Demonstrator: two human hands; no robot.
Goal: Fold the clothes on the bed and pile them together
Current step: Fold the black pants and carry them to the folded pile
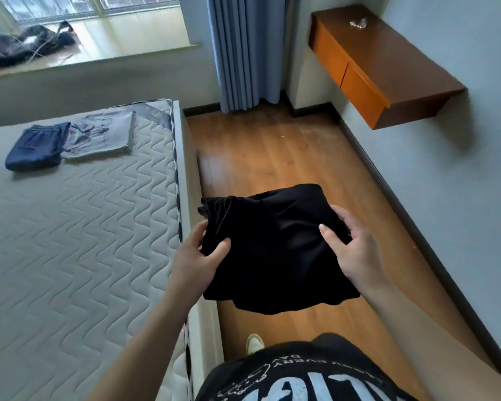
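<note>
A black garment (275, 250), folded into a thick, roughly square bundle, is held in the air over the wooden floor (272, 157), just beside the edge of the bed (78, 227) and not resting on it. Its cloth is plain and dark with a faint sheen; a gathered, ribbed band that looks like a waistband shows at the far left corner, and the near edge sags in loose, uneven layers. The left hand (195, 256) has its grip on the garment's left side, thumb laid over the top and fingers curled at the edge. The right hand (349, 247) holds the right side, thumb pressed on the upper surface and fingers wrapped around the fold. On the quilted mattress, well apart from the held piece, lie two folded clothes touching one another: a navy garment (36, 147) on the left and a pale grey garment (102, 134) on the right. A dark heap of cloth (21, 44) sits on the window sill (122, 47). A brown wall shelf (388, 65) hangs on the right wall.
</note>
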